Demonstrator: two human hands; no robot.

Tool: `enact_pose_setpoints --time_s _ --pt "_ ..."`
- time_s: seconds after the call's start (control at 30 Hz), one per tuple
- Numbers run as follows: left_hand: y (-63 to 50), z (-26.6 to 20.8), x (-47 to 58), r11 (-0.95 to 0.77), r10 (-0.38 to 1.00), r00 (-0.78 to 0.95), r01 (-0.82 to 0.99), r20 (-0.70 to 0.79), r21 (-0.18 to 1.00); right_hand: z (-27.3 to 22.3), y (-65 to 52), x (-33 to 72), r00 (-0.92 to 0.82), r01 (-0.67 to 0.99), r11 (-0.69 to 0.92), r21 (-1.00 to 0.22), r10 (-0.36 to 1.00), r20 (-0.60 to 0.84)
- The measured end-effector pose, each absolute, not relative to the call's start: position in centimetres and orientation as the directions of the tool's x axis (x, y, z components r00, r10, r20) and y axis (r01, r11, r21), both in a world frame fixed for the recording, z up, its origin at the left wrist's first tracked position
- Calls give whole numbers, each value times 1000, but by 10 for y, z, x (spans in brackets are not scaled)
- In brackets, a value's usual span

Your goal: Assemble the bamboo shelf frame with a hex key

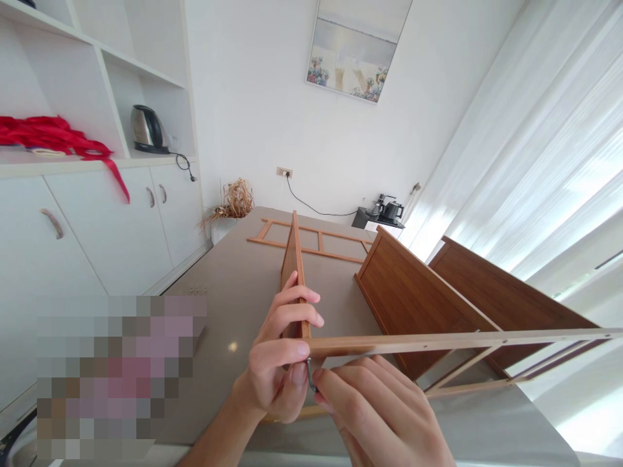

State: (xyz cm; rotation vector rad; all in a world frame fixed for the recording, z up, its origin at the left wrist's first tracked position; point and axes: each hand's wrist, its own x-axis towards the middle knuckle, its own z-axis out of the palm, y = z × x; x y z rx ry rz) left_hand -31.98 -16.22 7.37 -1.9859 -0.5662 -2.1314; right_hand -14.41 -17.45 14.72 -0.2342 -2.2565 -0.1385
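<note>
My left hand (277,353) is closed around the near end of an upright wooden shelf board (293,250), where it meets a long wooden side frame (389,344). Pinched in the fingers of my right hand (384,405) is a bent metal hex key (311,379). Its tip is against the corner of the frame, just below my left index finger; whether it sits in a screw head I cannot tell. Two more wooden boards, one nearer (418,298) and one farther (506,285), stand on edge along the frame to the right.
A second ladder-like wooden frame (320,241) lies flat at the far side of the grey table (233,279). Small metal pieces (198,291) lie near its left edge. A blurred-out patch (126,370) covers the lower left. White cabinets (107,227) stand beyond.
</note>
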Motion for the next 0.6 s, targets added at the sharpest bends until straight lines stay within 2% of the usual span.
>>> enact_pose_setpoints --time_s 0.13,0.3,0.6 --pt "-161 73 -319 -917 121 -102 369 987 151 137 -174 -146 -527 232 972 -40 160 835" --pt "-161 73 -316 -915 124 -133 368 983 165 141 -175 -140 -608 231 972 -39 176 775" --pt "-162 74 -316 -913 131 -124 372 984 168 148 -177 -146 -546 372 915 160 76 834"
